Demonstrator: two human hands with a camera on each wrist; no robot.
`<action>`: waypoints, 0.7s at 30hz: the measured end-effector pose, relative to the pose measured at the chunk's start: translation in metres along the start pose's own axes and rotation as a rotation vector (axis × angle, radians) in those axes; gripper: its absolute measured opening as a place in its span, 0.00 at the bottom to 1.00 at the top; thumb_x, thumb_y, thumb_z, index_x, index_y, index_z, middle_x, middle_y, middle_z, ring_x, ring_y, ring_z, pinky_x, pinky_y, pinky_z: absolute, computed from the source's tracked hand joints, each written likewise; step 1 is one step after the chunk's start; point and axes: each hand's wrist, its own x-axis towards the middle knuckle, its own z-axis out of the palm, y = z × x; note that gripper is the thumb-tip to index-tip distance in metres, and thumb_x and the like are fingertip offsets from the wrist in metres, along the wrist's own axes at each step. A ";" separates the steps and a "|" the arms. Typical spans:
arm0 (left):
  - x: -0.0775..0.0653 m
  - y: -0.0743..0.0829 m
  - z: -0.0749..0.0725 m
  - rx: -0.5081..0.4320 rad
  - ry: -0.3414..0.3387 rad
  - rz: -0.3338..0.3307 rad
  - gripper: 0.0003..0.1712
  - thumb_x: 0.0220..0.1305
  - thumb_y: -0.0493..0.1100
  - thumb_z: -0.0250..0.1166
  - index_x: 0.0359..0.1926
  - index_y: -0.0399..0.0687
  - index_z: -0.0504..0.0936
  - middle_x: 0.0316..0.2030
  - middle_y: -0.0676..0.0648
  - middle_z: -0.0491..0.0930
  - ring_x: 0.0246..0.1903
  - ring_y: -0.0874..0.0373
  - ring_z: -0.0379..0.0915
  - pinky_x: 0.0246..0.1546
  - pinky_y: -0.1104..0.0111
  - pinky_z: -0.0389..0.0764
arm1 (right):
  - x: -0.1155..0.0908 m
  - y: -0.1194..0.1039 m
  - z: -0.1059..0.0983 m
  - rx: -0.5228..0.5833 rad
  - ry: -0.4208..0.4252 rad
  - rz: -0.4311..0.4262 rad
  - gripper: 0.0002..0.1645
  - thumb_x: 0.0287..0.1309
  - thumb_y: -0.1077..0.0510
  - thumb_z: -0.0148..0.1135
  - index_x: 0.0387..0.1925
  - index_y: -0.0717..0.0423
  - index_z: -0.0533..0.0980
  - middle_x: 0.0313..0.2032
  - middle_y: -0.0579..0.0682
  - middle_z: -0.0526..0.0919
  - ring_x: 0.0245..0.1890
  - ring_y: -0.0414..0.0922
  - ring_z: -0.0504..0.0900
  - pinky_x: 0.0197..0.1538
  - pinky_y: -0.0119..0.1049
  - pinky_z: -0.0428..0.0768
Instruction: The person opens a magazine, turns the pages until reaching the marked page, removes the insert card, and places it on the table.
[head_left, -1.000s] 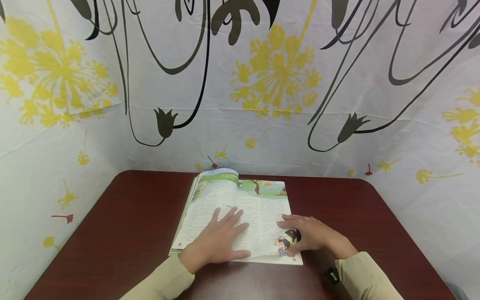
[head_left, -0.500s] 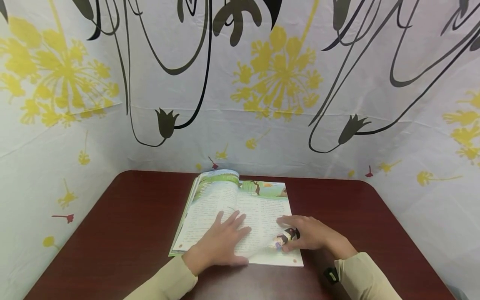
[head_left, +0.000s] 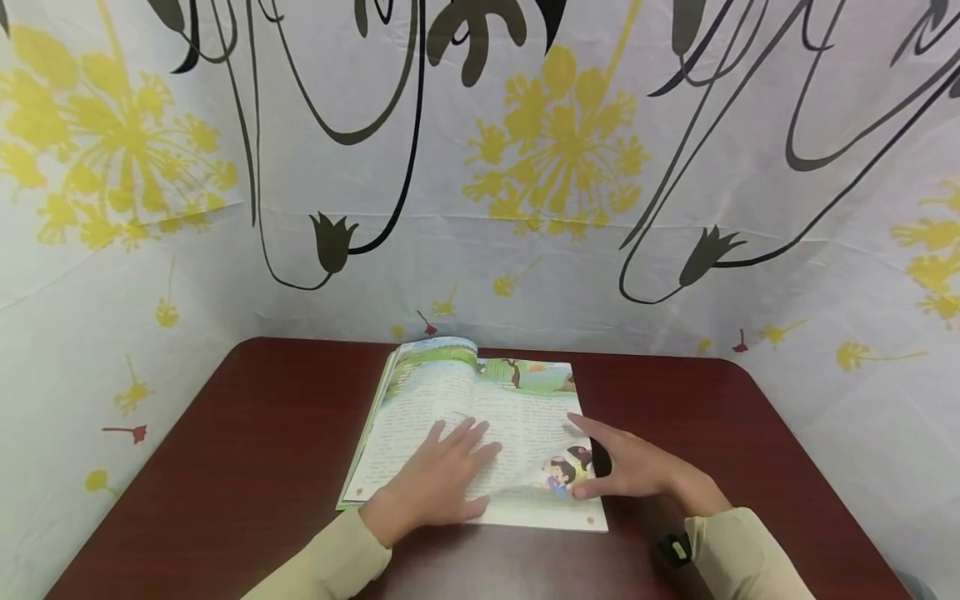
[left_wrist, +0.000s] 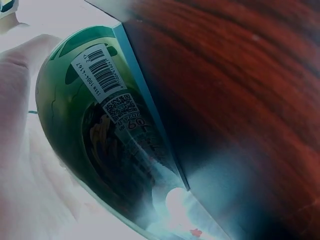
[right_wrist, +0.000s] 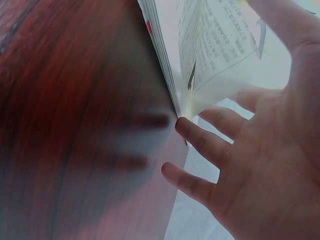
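An open magazine [head_left: 525,408] lies on the table, its pages carrying text and coloured pictures. My left hand [head_left: 435,475] rests on the pages near the lower middle with its fingers spread. At the right edge is my right hand [head_left: 645,462], thumb apart from the fingers, near a printed picture of children [head_left: 564,475]. In the right wrist view, the fingers of the right hand [right_wrist: 270,145] are spread beside the page edges, with a page [right_wrist: 225,65] standing up. The left wrist view shows a curved green cover [left_wrist: 65,115] with a barcode label [left_wrist: 100,72].
The dark red wooden table [head_left: 262,442] extends around the magazine. Behind it hangs a white cloth [head_left: 375,183] with yellow and dark plant prints. A black wrist device [head_left: 675,550] sits by the right sleeve [head_left: 738,554].
My right hand has shifted slightly right, and its thumb and fingers have spread apart. The page corner that was bent up by the left thumb half a second ago now lies flatter.
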 end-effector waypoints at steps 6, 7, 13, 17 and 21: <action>0.000 -0.001 -0.004 0.008 0.031 0.001 0.41 0.60 0.62 0.65 0.70 0.53 0.69 0.68 0.43 0.68 0.68 0.46 0.63 0.62 0.46 0.68 | -0.002 0.000 -0.006 0.109 0.008 0.015 0.49 0.65 0.37 0.59 0.77 0.56 0.54 0.74 0.58 0.59 0.73 0.59 0.58 0.65 0.65 0.62; 0.000 -0.001 -0.004 0.005 0.035 0.002 0.42 0.60 0.62 0.66 0.71 0.53 0.67 0.68 0.43 0.68 0.69 0.46 0.62 0.62 0.46 0.68 | -0.003 -0.001 -0.008 0.124 0.011 0.016 0.46 0.68 0.39 0.56 0.77 0.56 0.54 0.74 0.58 0.59 0.73 0.59 0.58 0.65 0.65 0.61; 0.001 -0.001 -0.004 -0.062 0.045 0.029 0.49 0.59 0.59 0.69 0.76 0.54 0.58 0.72 0.43 0.62 0.72 0.47 0.57 0.65 0.46 0.66 | -0.007 -0.006 -0.012 0.181 0.033 0.036 0.35 0.76 0.42 0.40 0.76 0.54 0.56 0.73 0.59 0.60 0.73 0.61 0.57 0.66 0.65 0.59; 0.002 -0.002 -0.003 -0.083 0.078 0.093 0.56 0.56 0.56 0.73 0.78 0.57 0.52 0.75 0.43 0.57 0.73 0.49 0.53 0.65 0.47 0.66 | -0.008 -0.007 -0.012 0.197 0.046 0.051 0.35 0.77 0.42 0.37 0.76 0.55 0.57 0.73 0.60 0.60 0.73 0.62 0.57 0.66 0.67 0.57; 0.002 -0.001 -0.003 -0.061 0.122 0.144 0.61 0.54 0.52 0.74 0.80 0.62 0.45 0.78 0.43 0.45 0.76 0.50 0.44 0.67 0.47 0.64 | -0.008 -0.006 -0.012 0.176 0.070 0.091 0.37 0.76 0.40 0.39 0.77 0.53 0.54 0.74 0.59 0.58 0.73 0.61 0.56 0.67 0.67 0.56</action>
